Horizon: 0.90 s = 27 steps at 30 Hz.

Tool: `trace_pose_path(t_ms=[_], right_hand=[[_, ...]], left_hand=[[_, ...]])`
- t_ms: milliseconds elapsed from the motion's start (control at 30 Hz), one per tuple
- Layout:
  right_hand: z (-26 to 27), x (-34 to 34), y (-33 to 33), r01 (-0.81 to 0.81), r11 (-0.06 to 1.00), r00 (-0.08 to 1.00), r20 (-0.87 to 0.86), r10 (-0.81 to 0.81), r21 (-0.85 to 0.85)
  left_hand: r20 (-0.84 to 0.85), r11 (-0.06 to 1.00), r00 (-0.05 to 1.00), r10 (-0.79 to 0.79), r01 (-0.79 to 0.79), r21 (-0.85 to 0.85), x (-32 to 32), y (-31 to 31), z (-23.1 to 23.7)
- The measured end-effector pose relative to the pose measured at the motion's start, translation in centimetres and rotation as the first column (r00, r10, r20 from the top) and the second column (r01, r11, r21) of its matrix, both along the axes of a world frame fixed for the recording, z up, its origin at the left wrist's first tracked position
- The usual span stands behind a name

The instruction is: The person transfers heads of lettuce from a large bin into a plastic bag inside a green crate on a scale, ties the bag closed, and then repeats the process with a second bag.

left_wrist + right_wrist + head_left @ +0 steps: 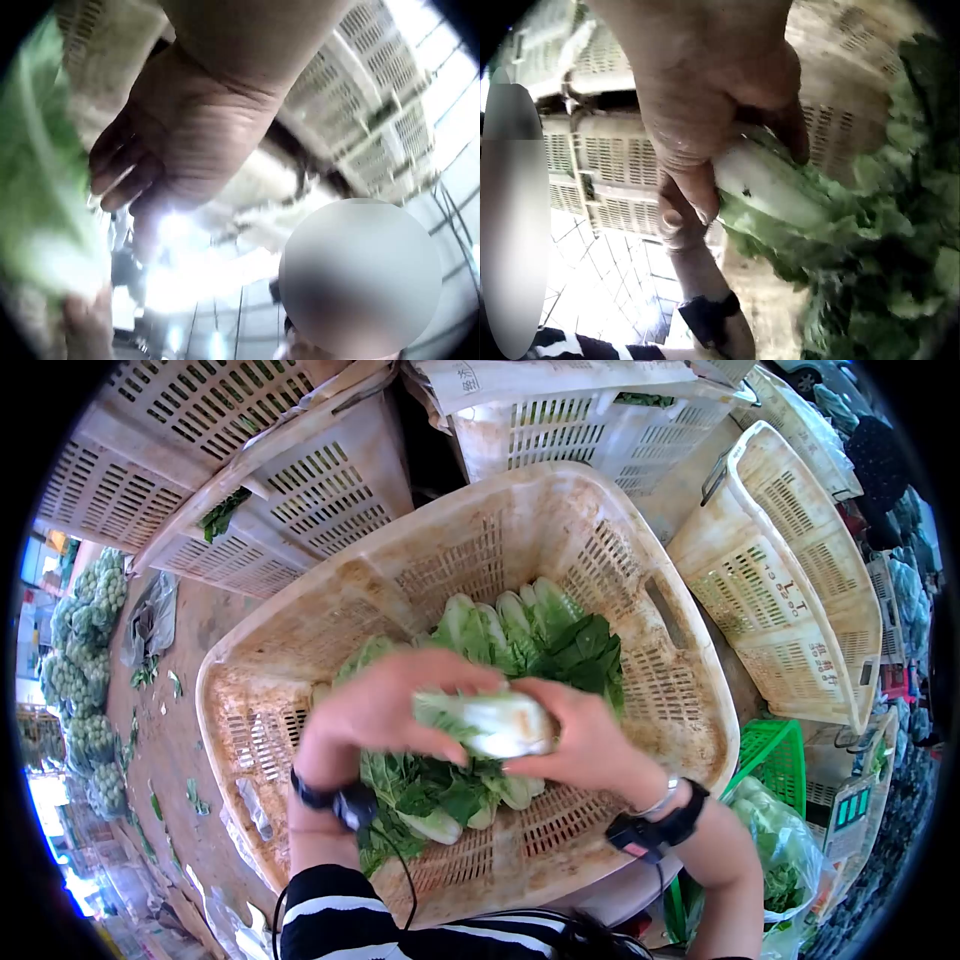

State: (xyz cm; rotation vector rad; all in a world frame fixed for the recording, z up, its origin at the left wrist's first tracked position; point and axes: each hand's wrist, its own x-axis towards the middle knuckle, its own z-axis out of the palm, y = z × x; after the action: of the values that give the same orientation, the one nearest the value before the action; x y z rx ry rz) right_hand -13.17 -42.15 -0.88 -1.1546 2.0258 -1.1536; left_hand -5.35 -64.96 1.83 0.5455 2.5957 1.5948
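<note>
My right hand [590, 745] grips the white base end of a napa cabbage [505, 725], thumb and fingers on either side of it. In the right wrist view, pale stem shows between these fingers, and green leaves fan out beyond. My left hand [400, 695], motion-blurred, is at the cabbage's leafy end, its fingers and thumb spread apart. In the left wrist view its palm shows bare and its loosely bent fingers lie beside the leaves. Below both hands, several more napa cabbages [460, 625] and dark green leaves [585, 660] lie in a large plastic basket [340, 595].
Stacked plastic crates [330, 490] stand behind the basket. To the right are a tall slotted crate [770, 590], a green basket [775, 755] and a clear bag of greens [780, 850]. Bagged round produce [85, 660] is piled at the left, with leaf scraps on the floor.
</note>
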Motion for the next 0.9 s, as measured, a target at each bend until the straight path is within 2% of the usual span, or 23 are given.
trace_pose_path(t_ms=[67,100,133,167,200,233,267,300,333,367,433,467,500,567,600,633,667,700,733,767,800,867,900], right_hand=[[2.5,-1.9,1.8,-0.006,0.999,1.000,0.001,0.006,0.035],[3.6,-2.9,3.0,0.021,0.999,0.999,-0.025,-0.021,0.029],[3.6,-4.0,4.3,0.107,0.994,0.989,0.107,-0.105,-0.019],[3.7,-4.9,5.4,0.199,0.979,0.953,0.242,-0.180,-0.053],[3.9,-6.0,5.9,0.233,0.967,0.906,0.383,-0.179,-0.099],[4.1,-7.0,6.3,0.274,0.953,0.838,0.519,-0.170,-0.131],[4.2,-8.1,6.6,0.236,0.965,0.806,0.577,-0.131,-0.111],[3.5,-9.2,6.6,0.233,0.966,0.809,0.574,-0.127,-0.114],[2.0,-10.3,6.6,0.243,0.964,0.760,0.639,-0.119,-0.109],[0.8,-10.9,6.5,0.256,0.962,0.703,0.702,-0.114,-0.100],[-0.5,-11.9,6.3,0.212,0.971,0.704,0.707,-0.072,-0.112],[-1.4,-12.2,5.7,0.152,0.988,0.656,0.751,-0.070,-0.041],[-2.4,-12.5,5.0,0.089,0.996,0.604,0.794,-0.071,0.022],[-4.8,-12.5,3.4,-0.103,0.979,0.669,0.741,-0.065,0.178],[-6.2,-12.4,2.6,-0.176,0.942,0.675,0.731,-0.097,0.288],[-8.0,-12.2,1.6,-0.185,0.894,0.681,0.709,-0.183,0.408],[-8.4,-11.7,0.3,-0.190,0.818,0.747,0.621,-0.238,0.542],[-8.7,-11.4,-0.4,-0.179,0.724,0.807,0.521,-0.279,0.666],[-10.5,-11.4,-0.3,-0.173,0.725,0.806,0.519,-0.285,0.666],[-13.0,-11.1,0.0,-0.114,0.734,0.954,0.279,-0.106,0.670],[-14.3,-10.7,0.4,-0.063,0.749,0.997,0.006,0.079,0.660],[-12.6,-9.6,0.8,-0.096,0.723,0.991,-0.006,0.137,0.684],[-11.0,-9.2,1.0,-0.122,0.703,0.982,-0.019,0.189,0.701]], left_hand=[[0.244,0.926,0.953,0.178,-0.247,0.287,-3.2,-4.8,-3.8],[0.449,0.859,0.845,0.290,-0.437,0.268,-5.9,-7.6,-8.1],[0.631,0.768,0.683,0.368,-0.606,0.207,-7.6,-9.5,-12.3],[0.615,0.860,0.627,0.478,-0.475,-0.186,-8.1,-9.2,-14.2],[0.551,0.792,0.596,0.584,-0.271,-0.547,-9.2,-8.4,-15.9],[0.469,0.705,0.593,0.655,-0.253,-0.663,-9.6,-7.4,-19.9],[0.383,0.603,0.590,0.711,-0.231,-0.764,-9.3,-6.0,-23.3],[0.444,0.643,0.521,0.729,-0.301,-0.704,-9.1,-4.3,-23.9],[0.384,0.580,0.507,0.772,-0.313,-0.752,-8.9,-3.3,-25.6],[0.381,0.580,0.511,0.770,-0.311,-0.753,-8.5,-3.1,-25.5],[0.415,0.631,0.508,0.755,-0.388,-0.672,-8.1,-3.4,-25.4],[0.471,0.658,0.466,0.750,-0.443,-0.609,-7.9,-4.7,-25.9],[0.473,0.664,0.473,0.743,-0.432,-0.610,-7.3,-6.0,-26.6],[0.599,0.700,0.410,0.688,-0.592,-0.400,-6.2,-8.3,-28.1],[0.596,0.702,0.413,0.689,-0.583,-0.408,-6.1,-8.5,-28.1],[0.669,0.748,0.390,0.633,-0.529,-0.400,-6.0,-8.1,-26.9],[0.733,0.790,0.364,0.575,-0.481,-0.380,-6.4,-7.5,-25.5],[0.730,0.791,0.371,0.575,-0.480,-0.379,-7.1,-6.8,-24.3],[0.798,0.686,0.244,0.551,-0.677,-0.267,-7.8,-5.7,-23.2],[0.864,0.523,0.129,0.486,-0.835,-0.169,-8.5,-5.1,-22.8],[0.867,0.529,0.131,0.482,-0.832,-0.168,-8.9,-4.9,-23.1],[0.721,0.662,0.251,0.645,-0.656,-0.364,-9.4,-4.6,-25.4],[0.723,0.665,0.255,0.642,-0.655,-0.359,-9.4,-4.4,-26.6]])
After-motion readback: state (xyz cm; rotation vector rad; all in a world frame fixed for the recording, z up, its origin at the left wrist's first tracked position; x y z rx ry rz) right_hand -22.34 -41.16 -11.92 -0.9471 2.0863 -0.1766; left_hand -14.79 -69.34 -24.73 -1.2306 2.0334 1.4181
